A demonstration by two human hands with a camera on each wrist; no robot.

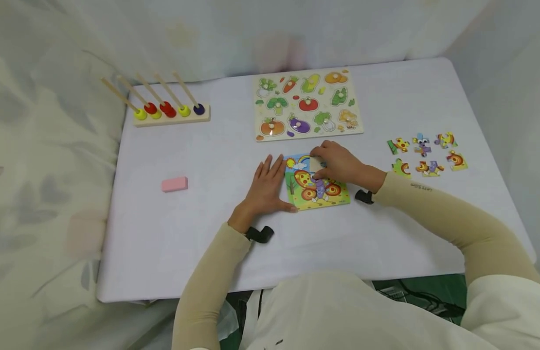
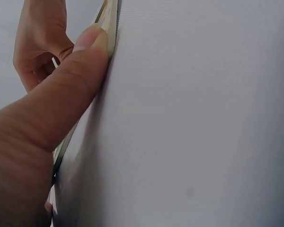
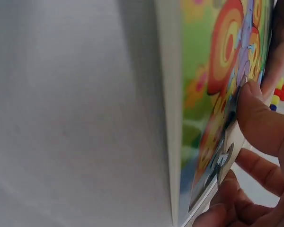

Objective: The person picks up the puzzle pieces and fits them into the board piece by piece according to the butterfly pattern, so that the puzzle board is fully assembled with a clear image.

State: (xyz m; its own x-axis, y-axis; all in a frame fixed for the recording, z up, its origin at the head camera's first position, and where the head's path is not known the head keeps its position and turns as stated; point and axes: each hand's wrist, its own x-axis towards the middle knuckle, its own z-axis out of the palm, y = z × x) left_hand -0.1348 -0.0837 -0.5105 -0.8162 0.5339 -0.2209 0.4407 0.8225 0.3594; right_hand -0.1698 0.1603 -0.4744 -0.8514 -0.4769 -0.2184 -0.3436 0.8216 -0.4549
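Observation:
A butterfly puzzle [image 1: 313,194] in a flat frame lies on the white table, with a bare wood-coloured patch [image 1: 315,164] near its top. My left hand [image 1: 265,187] steadies it: the straight fingers lie along the left side, and the thumb touches the lower left corner. In the left wrist view that thumb [image 2: 71,78] presses against the puzzle's edge. Over the upper right of the puzzle, my right hand [image 1: 340,163] pinches a puzzle piece [image 3: 226,156], tilted up from the surface in the right wrist view. Its fingers hide part of the picture.
Several loose puzzle pieces [image 1: 422,145] lie in two rows to the right. Behind the puzzle is a vegetable peg board [image 1: 308,104]. A bead stacker [image 1: 171,119] with wooden rods stands back left. A pink block [image 1: 174,184] lies left of my left hand.

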